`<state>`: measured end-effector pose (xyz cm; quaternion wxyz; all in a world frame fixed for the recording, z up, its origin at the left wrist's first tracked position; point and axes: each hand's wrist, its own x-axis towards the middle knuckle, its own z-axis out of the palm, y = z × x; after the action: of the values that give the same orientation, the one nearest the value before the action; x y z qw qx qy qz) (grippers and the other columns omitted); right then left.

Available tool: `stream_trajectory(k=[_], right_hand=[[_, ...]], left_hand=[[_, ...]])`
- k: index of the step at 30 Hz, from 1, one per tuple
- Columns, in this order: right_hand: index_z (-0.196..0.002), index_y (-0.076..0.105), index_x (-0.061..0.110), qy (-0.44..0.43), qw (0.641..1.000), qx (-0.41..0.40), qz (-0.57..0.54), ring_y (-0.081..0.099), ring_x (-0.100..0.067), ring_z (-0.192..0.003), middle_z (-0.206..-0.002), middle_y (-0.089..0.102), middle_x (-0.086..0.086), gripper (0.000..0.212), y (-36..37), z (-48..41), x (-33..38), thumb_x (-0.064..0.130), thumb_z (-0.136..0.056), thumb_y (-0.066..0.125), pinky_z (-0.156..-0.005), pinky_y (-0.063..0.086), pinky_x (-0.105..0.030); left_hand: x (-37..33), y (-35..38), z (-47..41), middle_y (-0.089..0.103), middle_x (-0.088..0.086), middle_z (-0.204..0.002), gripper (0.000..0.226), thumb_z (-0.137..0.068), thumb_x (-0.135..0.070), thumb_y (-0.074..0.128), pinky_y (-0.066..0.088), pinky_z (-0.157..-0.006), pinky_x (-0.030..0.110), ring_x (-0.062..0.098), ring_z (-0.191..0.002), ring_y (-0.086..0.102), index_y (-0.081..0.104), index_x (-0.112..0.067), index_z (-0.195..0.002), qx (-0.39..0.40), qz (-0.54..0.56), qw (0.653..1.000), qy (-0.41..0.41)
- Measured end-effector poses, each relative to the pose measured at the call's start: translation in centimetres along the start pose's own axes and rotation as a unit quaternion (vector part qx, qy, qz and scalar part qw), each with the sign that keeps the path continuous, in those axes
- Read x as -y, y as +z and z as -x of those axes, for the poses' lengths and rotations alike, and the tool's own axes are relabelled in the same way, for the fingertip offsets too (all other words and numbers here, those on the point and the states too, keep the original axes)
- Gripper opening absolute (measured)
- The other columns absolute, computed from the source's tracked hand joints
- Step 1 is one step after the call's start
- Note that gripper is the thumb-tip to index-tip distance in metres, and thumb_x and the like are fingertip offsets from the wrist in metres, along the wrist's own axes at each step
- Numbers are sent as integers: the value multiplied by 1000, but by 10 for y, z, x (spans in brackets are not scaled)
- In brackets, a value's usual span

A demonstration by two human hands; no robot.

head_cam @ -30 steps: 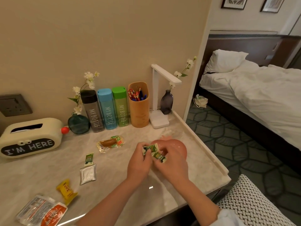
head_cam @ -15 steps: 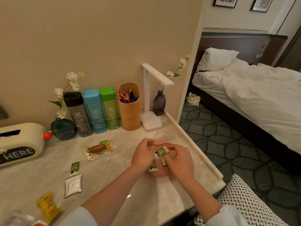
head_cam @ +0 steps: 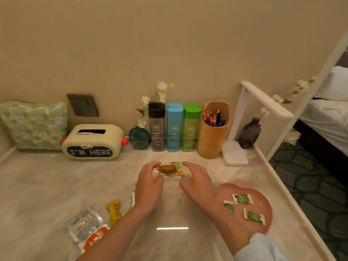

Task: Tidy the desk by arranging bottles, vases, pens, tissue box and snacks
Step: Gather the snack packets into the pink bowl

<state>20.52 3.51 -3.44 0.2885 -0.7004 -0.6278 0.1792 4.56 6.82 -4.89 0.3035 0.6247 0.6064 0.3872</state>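
A clear snack packet (head_cam: 170, 169) with a brown piece inside lies mid-desk. My left hand (head_cam: 148, 183) pinches its left end. My right hand (head_cam: 195, 183) hovers at its right end with fingers spread. To the right, a pink plate (head_cam: 263, 200) holds three small green packets (head_cam: 242, 199). Along the wall stand a cream tissue box (head_cam: 90, 142), a round green vase (head_cam: 139, 138), black (head_cam: 156, 127), blue (head_cam: 174, 127) and green (head_cam: 191, 127) bottles, an orange pen holder (head_cam: 213, 134) and a dark vase (head_cam: 250, 132).
A yellow snack (head_cam: 114, 211) and clear and orange packets (head_cam: 84, 225) lie at the front left. A white desk lamp (head_cam: 235, 153) stands by the dark vase. A floral pouch (head_cam: 35, 125) leans at the far left. The desk's raised right edge (head_cam: 293, 200) borders the floor and bed (head_cam: 323, 113).
Both hands have left the pink plate, where the green packets now lie, and moved back and left to the brown snack packet. The view has swung left.
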Motion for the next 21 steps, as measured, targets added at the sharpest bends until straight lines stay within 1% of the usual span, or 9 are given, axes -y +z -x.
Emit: stream_trajectory(k=[2,5,7,9,10,12,14,17,21], right_hand=[[-141,43,29,-20,999,25,9,38,-13,-133,-143,48,6,65,16,-10,8,27,-79,63,-109,31,-26],[-148,30,30,-37,995,71,53,19,-16,-146,-157,29,6,72,36,-25,12,29,-83,62,-119,20,-33],[-151,21,30,-55,989,96,95,6,-18,-149,-161,17,5,73,46,-33,13,29,-87,56,-122,11,-39],[-153,15,30,-60,985,114,113,1,-20,-150,-161,15,5,70,55,-39,12,28,-92,49,-122,6,-44],[-153,15,30,-62,985,113,114,4,-21,-149,-160,19,5,68,60,-39,9,28,-93,47,-121,7,-45],[-150,24,30,-77,986,82,126,24,-24,-142,-150,36,4,61,68,-36,3,33,-93,44,-118,20,-44],[-144,38,31,-95,983,15,158,46,-22,-120,-129,54,6,55,75,-29,-4,40,-90,41,-104,37,-39],[-134,49,35,-100,974,-59,193,53,-18,-97,-108,61,11,49,80,-17,-8,49,-88,38,-85,44,-35],[-130,54,30,-98,975,-79,181,57,-17,-89,-101,65,10,48,78,-15,-4,52,-92,34,-76,45,-33]], left_hand=[[16,-11,-2,47,-9,-135,48,-88,-18,61,40,-101,26,11,-126,44,45,-31,-131,-11,-78,997,-14],[33,-15,4,35,-3,-148,63,-88,-36,62,32,-110,30,16,-137,33,31,-26,-142,2,-185,982,-34],[41,-13,9,26,0,-155,67,-91,-45,52,24,-116,32,18,-142,23,23,-23,-147,24,-244,969,-29],[46,-10,15,22,-3,-157,60,-96,-49,39,19,-118,33,18,-143,20,22,-25,-149,37,-304,952,4],[47,-9,16,24,-5,-156,56,-97,-48,34,19,-117,34,17,-142,22,24,-28,-148,38,-327,944,28],[49,-8,18,35,-6,-149,48,-97,-45,34,28,-111,35,17,-133,33,35,-30,-143,35,-349,934,63],[51,-6,17,52,-5,-132,39,-93,-41,45,41,-96,35,18,-114,49,53,-30,-129,16,-351,932,91],[59,-3,17,58,-6,-111,26,-89,-35,52,47,-79,31,15,-93,55,61,-28,-113,-13,-346,929,128],[58,-6,17,54,-8,-111,27,-98,-37,37,45,-77,29,12,-90,54,56,-31,-116,8,-320,939,128]])
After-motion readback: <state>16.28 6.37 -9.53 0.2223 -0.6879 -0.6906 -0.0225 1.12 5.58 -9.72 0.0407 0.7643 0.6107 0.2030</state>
